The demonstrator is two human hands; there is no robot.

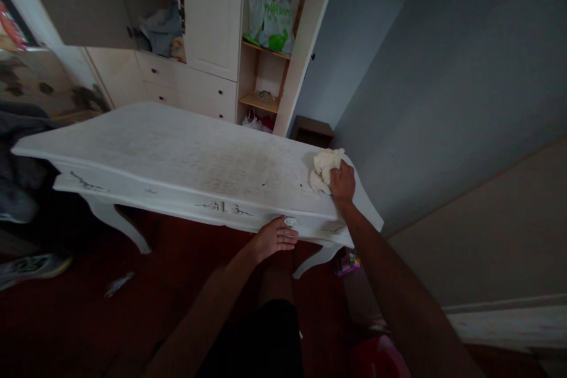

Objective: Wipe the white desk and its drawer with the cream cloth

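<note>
A cream cloth [326,165] lies bunched on the right end of the white table [177,130]. My right hand [344,182] is closed on it and presses it against the tabletop. At the table's front edge, my left hand [278,237] is beside a white drawer knob [290,221], its fingers loosely stretched out and a ring on one of them. Whether it touches the knob is hard to tell. Greyish smudges [234,165] mark the middle of the tabletop, and small dark specks lie near the cloth.
Behind the table stands a white wardrobe [212,23] with open doors and plastic bags [277,18] on a shelf. A grey-blue wall [443,88] rises at the right. A shoe [35,269] lies on the red floor at left; a red object [381,357] sits at bottom right.
</note>
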